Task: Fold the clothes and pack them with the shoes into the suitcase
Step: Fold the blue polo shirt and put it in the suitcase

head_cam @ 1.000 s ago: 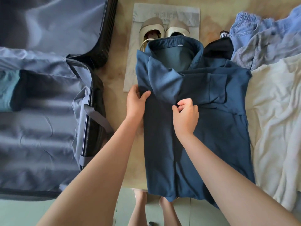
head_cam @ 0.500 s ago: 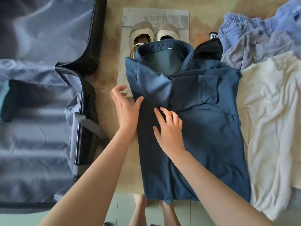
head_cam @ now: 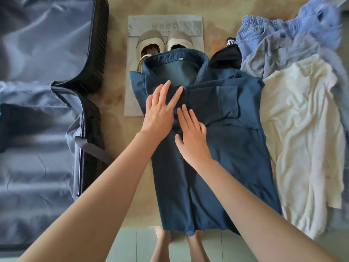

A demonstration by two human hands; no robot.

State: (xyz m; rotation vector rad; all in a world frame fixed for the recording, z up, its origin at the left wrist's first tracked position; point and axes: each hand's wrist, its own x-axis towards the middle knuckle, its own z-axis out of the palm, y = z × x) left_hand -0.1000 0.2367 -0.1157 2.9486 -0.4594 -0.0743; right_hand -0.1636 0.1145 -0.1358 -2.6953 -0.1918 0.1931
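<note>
A dark blue collared shirt [head_cam: 226,148] lies face down in the middle of the table, both sleeves folded in across its back. My left hand [head_cam: 160,110] rests flat on the folded left sleeve below the collar, fingers spread. Beside it, lower down, my right hand [head_cam: 190,133] also lies flat and open on the cloth. A pair of beige shoes [head_cam: 164,41] sits on a grey bag [head_cam: 136,91] behind the collar. The open suitcase [head_cam: 47,129] with grey-blue lining lies to the left.
A white garment [head_cam: 302,138] lies to the right of the shirt. Behind it are light blue and grey clothes [head_cam: 283,40] and a black item [head_cam: 226,55]. The table's front edge runs under the shirt hem, with bare feet [head_cam: 179,246] below.
My right hand let go of the pinched sleeve and opened flat. My left hand moved from the shirt's left edge onto the folded sleeve, further up and right.
</note>
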